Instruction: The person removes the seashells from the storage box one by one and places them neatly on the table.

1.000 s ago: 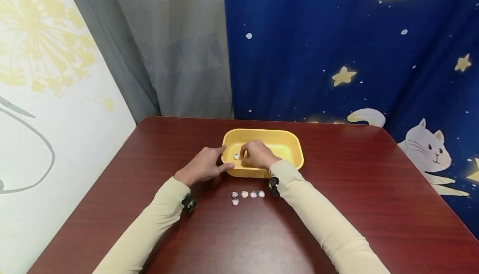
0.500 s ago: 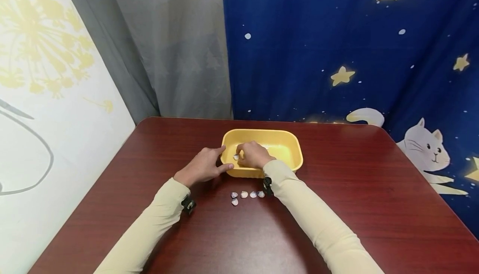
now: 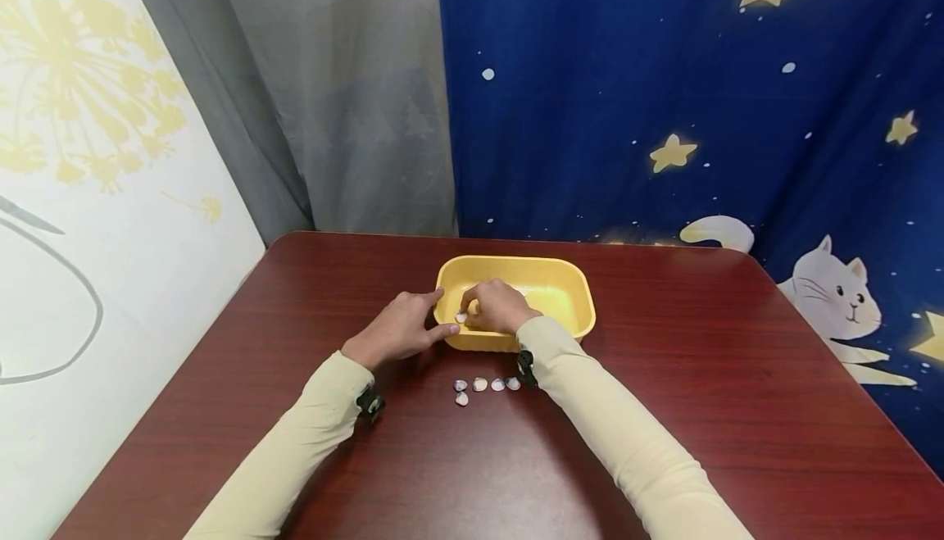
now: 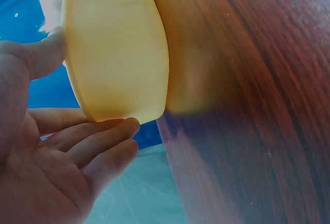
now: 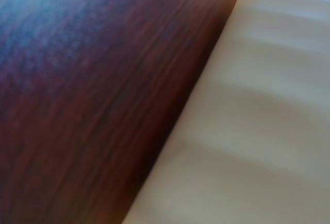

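A yellow plastic tub [image 3: 564, 339] stands on the table in the head view. My left hand [image 3: 398, 328] steadies its left end, thumb over the near rim and fingers fairly straight along the end wall. The left wrist view shows this hand [image 4: 56, 162] against the tub's outer wall [image 4: 116, 54]. Inside the tub, my right hand [image 3: 497, 307] has curled fingers at a small pale seashell [image 3: 460, 318], seemingly pinching it; the fingertips are partly hidden. On the table in front lie several small seashells [image 3: 480, 384], most in a row, with one shell [image 3: 461, 400] below the leftmost.
The dark red wooden table [image 3: 686, 376] extends on both sides of the tub. A grey curtain [image 3: 354, 97] and a blue starry curtain [image 3: 575, 114] hang behind it. At the left is a white patterned wall [image 3: 111, 278]. The right wrist view shows mostly tub wall [image 5: 247, 147].
My right hand has shifted left inside the tub to the seashell, which has moved slightly toward the near left. My left hand and the shells on the table have stayed put.
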Demonstrator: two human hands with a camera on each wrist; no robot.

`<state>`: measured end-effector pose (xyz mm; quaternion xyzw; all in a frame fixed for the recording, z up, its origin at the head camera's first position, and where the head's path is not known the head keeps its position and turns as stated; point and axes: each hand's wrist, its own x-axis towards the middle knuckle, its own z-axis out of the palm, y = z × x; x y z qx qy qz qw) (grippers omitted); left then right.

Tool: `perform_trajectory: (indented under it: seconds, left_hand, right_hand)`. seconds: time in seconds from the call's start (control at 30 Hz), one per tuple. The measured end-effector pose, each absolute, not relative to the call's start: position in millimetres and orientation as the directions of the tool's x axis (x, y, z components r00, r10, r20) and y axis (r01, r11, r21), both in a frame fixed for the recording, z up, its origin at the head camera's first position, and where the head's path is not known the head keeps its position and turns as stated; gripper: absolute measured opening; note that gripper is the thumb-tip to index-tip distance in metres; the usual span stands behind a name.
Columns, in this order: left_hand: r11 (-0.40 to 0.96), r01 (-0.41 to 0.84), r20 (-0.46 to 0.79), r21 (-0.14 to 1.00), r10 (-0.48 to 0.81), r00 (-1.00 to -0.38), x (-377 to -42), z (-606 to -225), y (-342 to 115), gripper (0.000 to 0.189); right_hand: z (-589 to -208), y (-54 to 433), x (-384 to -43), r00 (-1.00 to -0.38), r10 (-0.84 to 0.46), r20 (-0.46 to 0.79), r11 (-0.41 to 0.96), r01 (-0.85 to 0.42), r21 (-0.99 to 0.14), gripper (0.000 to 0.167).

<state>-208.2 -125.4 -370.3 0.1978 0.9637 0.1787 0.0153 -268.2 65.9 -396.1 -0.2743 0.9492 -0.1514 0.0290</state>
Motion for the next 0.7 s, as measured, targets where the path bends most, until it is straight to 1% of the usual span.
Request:
perform_trajectory:
  seconds: [0.23, 0.33, 0.57, 0.7]
  left_hand:
    - [0.851, 0.398, 0.063, 0.342, 0.401, -0.914, -208.2, -371.3, -125.9, 0.077]
    - [0.850, 0.398, 0.060, 0.345, 0.403, -0.913, -208.0, -371.7, -125.5, 0.077]
    - [0.849, 0.400, 0.058, 0.346, 0.406, -0.912, -210.0, -372.5, -125.1, 0.078]
    - [0.848, 0.409, 0.068, 0.338, 0.411, -0.909, -209.5, -372.7, -125.7, 0.078]
  right_hand:
    - [-397.1, 65.6, -269.2, -0.818, -0.574, 0.051, 0.776, -0.562, -0.286, 0.011]
    - [-397.2, 66.0, -269.9, -0.796, -0.603, 0.051, 0.749, -0.587, -0.307, 0.012]
    - [-397.8, 66.9, -272.1, -0.723, -0.689, 0.050, 0.661, -0.656, -0.364, 0.016]
    - [-398.0, 66.5, -272.3, -0.706, -0.707, 0.039, 0.644, -0.666, -0.376, 0.015]
